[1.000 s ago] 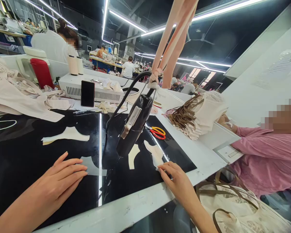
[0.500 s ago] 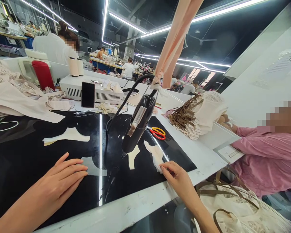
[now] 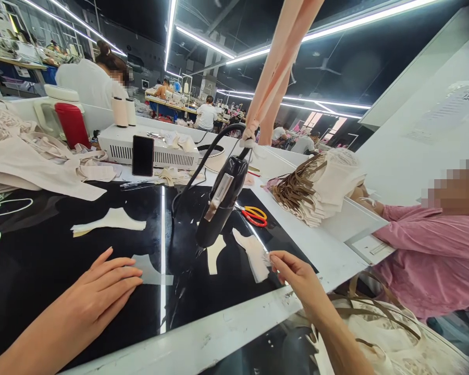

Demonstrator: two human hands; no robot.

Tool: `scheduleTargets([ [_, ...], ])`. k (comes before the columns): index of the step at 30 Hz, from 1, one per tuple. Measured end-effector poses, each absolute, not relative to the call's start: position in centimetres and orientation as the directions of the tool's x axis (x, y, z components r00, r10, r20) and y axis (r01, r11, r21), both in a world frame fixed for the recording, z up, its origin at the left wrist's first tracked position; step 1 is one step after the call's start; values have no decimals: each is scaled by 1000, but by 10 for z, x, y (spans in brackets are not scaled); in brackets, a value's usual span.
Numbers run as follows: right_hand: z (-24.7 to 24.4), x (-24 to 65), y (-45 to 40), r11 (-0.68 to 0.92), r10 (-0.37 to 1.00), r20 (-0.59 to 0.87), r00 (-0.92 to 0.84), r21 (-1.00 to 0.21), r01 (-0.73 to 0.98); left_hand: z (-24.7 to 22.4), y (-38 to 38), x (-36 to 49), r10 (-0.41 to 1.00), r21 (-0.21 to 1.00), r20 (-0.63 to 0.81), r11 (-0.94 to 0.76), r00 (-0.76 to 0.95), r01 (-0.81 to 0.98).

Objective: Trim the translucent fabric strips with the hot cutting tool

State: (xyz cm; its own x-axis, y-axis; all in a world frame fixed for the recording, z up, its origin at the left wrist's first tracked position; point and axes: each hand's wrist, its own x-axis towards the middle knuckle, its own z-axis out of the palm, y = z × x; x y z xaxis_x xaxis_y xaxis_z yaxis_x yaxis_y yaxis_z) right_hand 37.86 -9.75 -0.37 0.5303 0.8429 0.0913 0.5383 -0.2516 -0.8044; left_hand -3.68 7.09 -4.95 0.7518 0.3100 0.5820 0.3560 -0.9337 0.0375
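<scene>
My left hand [image 3: 97, 291] lies flat with fingers spread, its fingertips on the left edge of a translucent grey template [image 3: 152, 271] on the black table surface [image 3: 133, 317]. Pinched fingers of my right hand [image 3: 287, 265] hold the edge of a thin translucent piece [image 3: 266, 258], beside a cream fabric piece [image 3: 254, 252]. Between the hands lies a pale yellow piece [image 3: 216, 255], partly behind a black handheld tool [image 3: 222, 200] hung from pink fabric strips [image 3: 271, 78]. Another cream piece [image 3: 109, 221] lies beyond my left hand.
Scissors [image 3: 254, 214] with red and yellow handles lie behind the tool. Farther back are a phone [image 3: 143, 155], a white vented box [image 3: 152, 148] and a red container [image 3: 71, 125]. Fabric bundles [image 3: 316, 187] sit at right, near a person in pink [image 3: 433, 255].
My right hand has moved right and slightly up with the edge of the thin piece, uncovering more of the cream fabric's lower end. My left hand has stayed nearly still.
</scene>
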Motion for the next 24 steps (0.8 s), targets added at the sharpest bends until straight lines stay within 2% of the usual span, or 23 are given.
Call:
scheduleTargets([
  [13, 7, 376, -90, -208, 826, 74, 558, -881, 425, -42, 72, -34, 211, -56, 614, -949, 761, 309],
  [18, 2, 381, -89, -191, 801, 45, 598, -926, 326, -40, 72, -35, 220, -63, 593, -946, 774, 317],
  [24, 6, 384, -89, -98, 801, 24, 598, -980, 170, -36, 74, -38, 177, -103, 581, -952, 795, 287],
])
